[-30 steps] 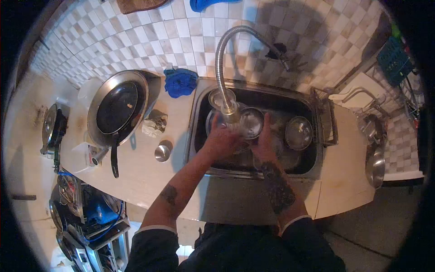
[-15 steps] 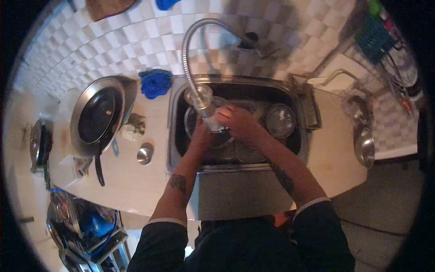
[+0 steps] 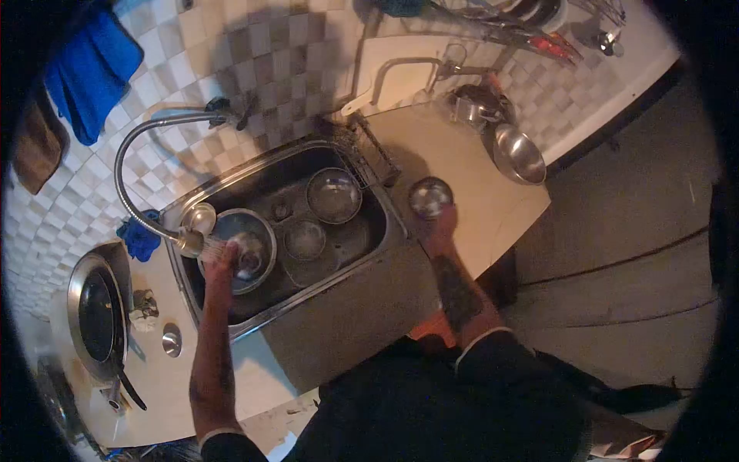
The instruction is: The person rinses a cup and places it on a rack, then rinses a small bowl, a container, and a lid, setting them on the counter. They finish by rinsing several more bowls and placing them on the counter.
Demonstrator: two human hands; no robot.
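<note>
Under the running water of the faucet head [image 3: 190,242], my left hand [image 3: 222,256] is over a large metal bowl [image 3: 263,231] at the left of the sink [image 3: 308,289]; its fingers are smeared by water and motion. My right hand [image 3: 440,229] grips a small metal bowl [image 3: 431,196] at the counter just right of the sink. Farther right in the basin sit a round bowl [image 3: 334,195] and a smaller clear bowl [image 3: 305,239]. A small metal cup [image 3: 202,218] sits at the sink's left back corner.
A dark frying pan [image 3: 98,317] lies in a big metal pan on the left, near a small steel cup [image 3: 172,343] and a blue cloth [image 3: 140,235]. Metal pots [image 3: 519,154] stand at the right end of the counter. A dish rack [image 3: 369,154] borders the sink.
The view has turned to the right. My right hand has moved from the faucet area to the counter on the right, holding a small metal bowl. My left hand stays near the water.
</note>
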